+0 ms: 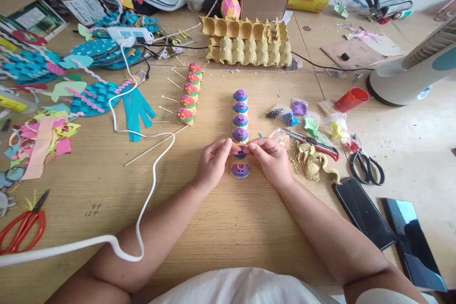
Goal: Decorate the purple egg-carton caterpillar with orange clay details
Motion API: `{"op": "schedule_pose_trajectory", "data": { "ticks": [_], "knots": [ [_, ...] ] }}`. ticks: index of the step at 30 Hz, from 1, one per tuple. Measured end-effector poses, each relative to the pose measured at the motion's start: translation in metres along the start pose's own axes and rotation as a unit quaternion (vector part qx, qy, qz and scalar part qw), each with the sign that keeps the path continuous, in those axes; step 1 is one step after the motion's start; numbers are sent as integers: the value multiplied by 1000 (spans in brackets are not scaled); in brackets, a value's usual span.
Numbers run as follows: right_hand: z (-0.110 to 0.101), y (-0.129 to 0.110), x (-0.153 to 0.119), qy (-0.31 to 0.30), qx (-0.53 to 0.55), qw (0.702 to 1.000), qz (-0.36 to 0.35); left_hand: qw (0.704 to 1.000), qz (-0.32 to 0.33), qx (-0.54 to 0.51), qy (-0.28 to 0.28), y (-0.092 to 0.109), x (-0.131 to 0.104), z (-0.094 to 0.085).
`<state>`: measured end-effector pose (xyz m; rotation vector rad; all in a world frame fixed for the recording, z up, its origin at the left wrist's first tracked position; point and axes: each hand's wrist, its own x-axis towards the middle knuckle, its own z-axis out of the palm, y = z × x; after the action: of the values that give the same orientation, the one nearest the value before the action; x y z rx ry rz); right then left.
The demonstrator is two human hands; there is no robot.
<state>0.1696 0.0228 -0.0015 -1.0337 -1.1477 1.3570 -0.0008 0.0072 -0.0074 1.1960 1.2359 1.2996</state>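
Observation:
Before me lies a row of egg-carton cups (pixel 240 121) covered in purple and blue clay, with small faces on them. On the nearest cup an orange clay loop is visible. My left hand (pixel 213 164) and my right hand (pixel 271 159) meet over the near end of the row, thumb and forefinger pinched. Between the fingertips stretches a thin orange clay strip (pixel 240 144), one end in each hand. It hangs over the second-nearest cup; whether it touches the cup I cannot tell. A red and green egg-carton row (pixel 190 89) stands to the left.
Bags of coloured clay (pixel 299 107), a utility knife (pixel 313 141), black scissors (pixel 366 166) and two phones (pixel 365 211) lie right. A white cable (pixel 155 175) winds across the left, near red-handled scissors (pixel 24 225). Egg cartons (pixel 249 50) stand behind; a fan (pixel 409 71) is far right.

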Motion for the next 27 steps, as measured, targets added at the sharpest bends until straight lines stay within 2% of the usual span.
{"op": "schedule_pose_trajectory", "data": {
  "ticks": [11, 17, 27],
  "knots": [
    [-2, -1, -1, 6, -79, 997, -11, 1000, 12, 19, 10, -2, 1, -1],
    [-3, -1, -1, -2, -93, 996, -17, 1000, 0, 7, -2, 1, 0, 0],
    [-1, 0, -1, -5, -40, 999, 3, 1000, -5, -8, -5, -1, 0, 1]
  ]
}}
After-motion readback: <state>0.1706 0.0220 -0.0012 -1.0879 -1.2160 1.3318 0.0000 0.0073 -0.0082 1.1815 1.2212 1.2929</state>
